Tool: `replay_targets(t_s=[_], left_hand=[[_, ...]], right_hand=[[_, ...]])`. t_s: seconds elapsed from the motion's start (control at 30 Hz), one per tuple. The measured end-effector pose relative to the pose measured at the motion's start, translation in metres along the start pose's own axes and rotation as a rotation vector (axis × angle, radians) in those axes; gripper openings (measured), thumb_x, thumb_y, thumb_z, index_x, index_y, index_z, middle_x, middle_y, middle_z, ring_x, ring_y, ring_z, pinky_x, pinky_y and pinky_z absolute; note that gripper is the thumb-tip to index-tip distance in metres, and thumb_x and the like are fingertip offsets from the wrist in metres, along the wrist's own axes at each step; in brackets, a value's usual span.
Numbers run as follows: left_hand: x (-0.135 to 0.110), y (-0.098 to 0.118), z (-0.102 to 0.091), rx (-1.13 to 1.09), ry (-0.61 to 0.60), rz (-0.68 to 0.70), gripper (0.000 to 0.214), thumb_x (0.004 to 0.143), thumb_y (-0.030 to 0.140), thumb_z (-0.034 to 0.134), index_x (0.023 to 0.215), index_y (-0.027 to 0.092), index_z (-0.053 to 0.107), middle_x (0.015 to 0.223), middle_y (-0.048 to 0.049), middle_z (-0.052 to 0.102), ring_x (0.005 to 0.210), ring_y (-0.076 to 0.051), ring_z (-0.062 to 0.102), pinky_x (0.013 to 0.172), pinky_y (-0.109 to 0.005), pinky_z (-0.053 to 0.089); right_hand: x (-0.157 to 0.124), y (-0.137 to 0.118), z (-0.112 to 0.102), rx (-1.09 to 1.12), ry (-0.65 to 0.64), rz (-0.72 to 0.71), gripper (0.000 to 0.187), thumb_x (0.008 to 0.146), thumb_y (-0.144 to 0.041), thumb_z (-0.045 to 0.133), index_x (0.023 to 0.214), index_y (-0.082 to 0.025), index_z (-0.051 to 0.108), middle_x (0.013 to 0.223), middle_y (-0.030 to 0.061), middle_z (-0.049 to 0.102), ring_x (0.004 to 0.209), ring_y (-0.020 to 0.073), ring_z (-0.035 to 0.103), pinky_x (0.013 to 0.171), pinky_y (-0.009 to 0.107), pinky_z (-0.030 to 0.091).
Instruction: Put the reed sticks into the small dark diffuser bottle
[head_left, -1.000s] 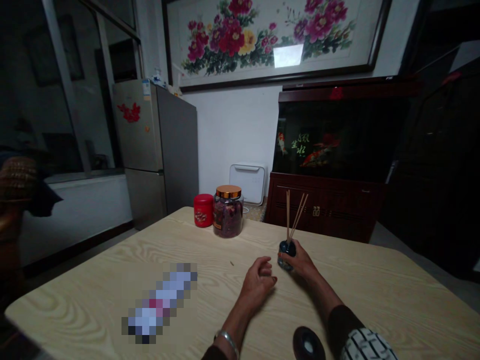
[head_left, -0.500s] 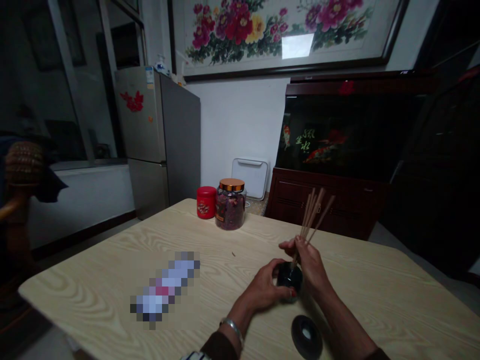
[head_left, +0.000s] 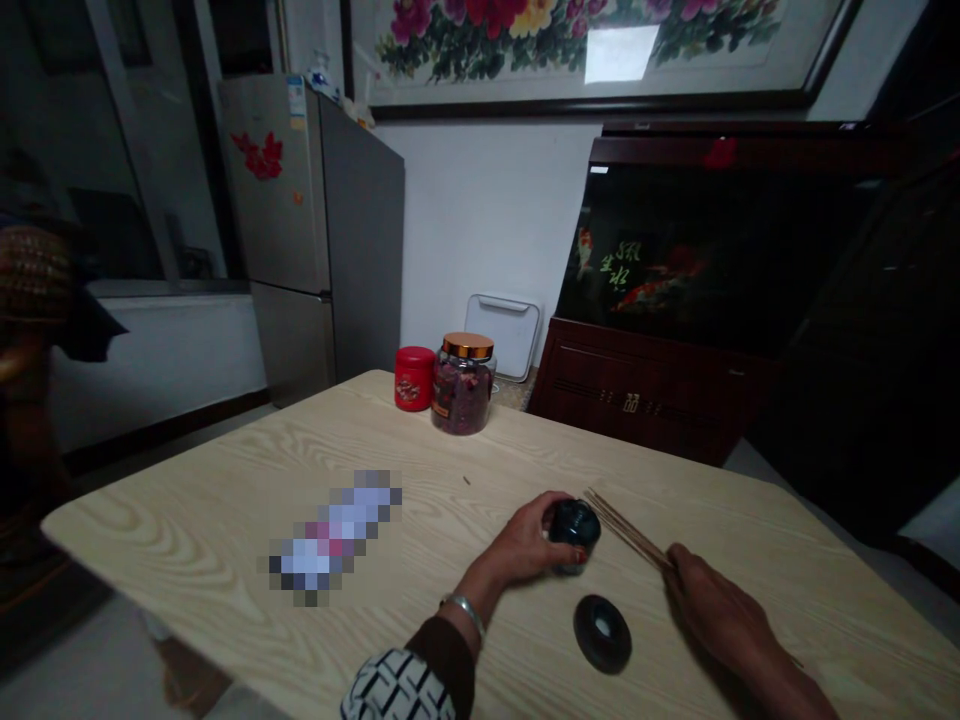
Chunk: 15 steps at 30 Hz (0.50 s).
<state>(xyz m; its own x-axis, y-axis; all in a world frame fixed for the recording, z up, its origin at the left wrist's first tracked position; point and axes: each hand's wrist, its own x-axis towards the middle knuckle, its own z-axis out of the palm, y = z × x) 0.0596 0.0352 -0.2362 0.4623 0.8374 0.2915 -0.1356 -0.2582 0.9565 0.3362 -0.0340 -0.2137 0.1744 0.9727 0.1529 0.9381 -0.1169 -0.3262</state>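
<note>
My left hand is wrapped round a small dark jar that stands on the table, its round top facing up. To the right, my right hand is closed on a bundle of thin brown incense sticks. The sticks point left and away from me, their far ends close to the jar's upper rim. On the table between my forearms lies a dark oval lid with a pale spot in its middle.
A red canister and a glass jar of dried flowers with a copper-coloured lid stand at the far table edge. A blurred-out long object lies on the left of the wooden table. A tiny brown scrap lies mid-table.
My right hand has lifted the sticks out of the jar, moved right and tipped them from upright to nearly level. My left hand keeps hold of the jar. The view has tilted down slightly.
</note>
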Motion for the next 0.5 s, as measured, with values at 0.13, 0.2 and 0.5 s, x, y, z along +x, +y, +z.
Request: replay_targets(t_s=[0.13,0.2,0.5], left_hand=[[0.001,-0.002,0.0,-0.004,0.007,-0.002,0.076,0.057,0.025,0.09,0.127,0.018,0.06,0.12,-0.0113,0.067,0.109,-0.027,0.061,0.097,-0.038,0.046],[0.001,-0.001,0.0,-0.01,-0.005,-0.003,0.075,0.058,0.026,0.09,0.126,0.018,0.061,0.119,-0.0106,0.067,0.109,-0.026,0.061,0.096,-0.037,0.046],[0.0,0.002,0.0,-0.02,-0.013,0.001,0.075,0.058,0.025,0.09,0.126,0.018,0.061,0.119,-0.0098,0.068,0.109,-0.025,0.061,0.096,-0.035,0.046]], right_hand=[[-0.008,0.006,0.015,-0.234,0.008,-0.146,0.033,0.096,-0.035,0.034,0.106,-0.02,0.061,0.1,0.0141,0.067,0.093,0.0299,0.065,0.073,0.038,0.046],[-0.009,0.003,0.01,-0.281,0.036,-0.181,0.033,0.095,-0.036,0.038,0.109,-0.019,0.064,0.103,0.0149,0.067,0.098,0.0317,0.064,0.078,0.041,0.047],[-0.057,-0.075,-0.021,0.145,-0.277,-0.314,0.053,0.086,-0.054,0.06,0.132,-0.028,0.057,0.137,0.01,0.058,0.123,0.0302,0.057,0.103,0.043,0.044]])
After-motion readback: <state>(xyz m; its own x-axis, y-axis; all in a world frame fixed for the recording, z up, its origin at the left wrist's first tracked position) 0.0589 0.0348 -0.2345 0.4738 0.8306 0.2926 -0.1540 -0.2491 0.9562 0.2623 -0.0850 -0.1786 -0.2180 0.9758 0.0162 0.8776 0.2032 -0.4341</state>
